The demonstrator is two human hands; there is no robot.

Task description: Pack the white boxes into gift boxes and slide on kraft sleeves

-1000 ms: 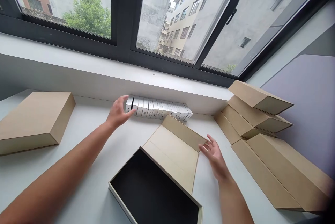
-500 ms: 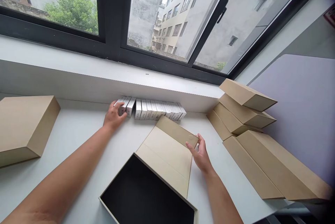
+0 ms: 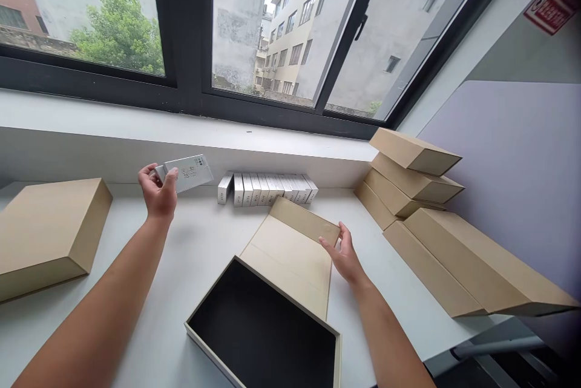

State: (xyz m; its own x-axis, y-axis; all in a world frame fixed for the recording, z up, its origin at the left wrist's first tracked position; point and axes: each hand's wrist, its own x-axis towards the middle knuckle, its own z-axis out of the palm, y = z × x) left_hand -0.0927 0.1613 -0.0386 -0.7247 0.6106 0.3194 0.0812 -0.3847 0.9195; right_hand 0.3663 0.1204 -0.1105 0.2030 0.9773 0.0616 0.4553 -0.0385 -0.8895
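Note:
My left hand [image 3: 158,191] holds small white boxes [image 3: 188,173] above the white table, thumb on the near side and fingers behind. To their right, a row of several white boxes [image 3: 272,189] stands against the ledge, with one box at its left end leaning. My right hand [image 3: 344,253] grips the flap edge of an open beige box lid [image 3: 290,255], thumb on top. The lid lies folded back from its tray, whose inside is black [image 3: 267,327] with nothing in it.
A closed tan box [image 3: 45,224] lies at the left. Several tan boxes [image 3: 413,155] are stacked at the right, with longer ones [image 3: 472,261] in front. A white ledge [image 3: 181,134] and windows run along the back. A lilac panel [image 3: 508,164] stands behind the stack.
My left hand has lifted small white boxes from the left end of the row and moved left. One box there now leans. My right hand remains on the lid; the view has shifted slightly.

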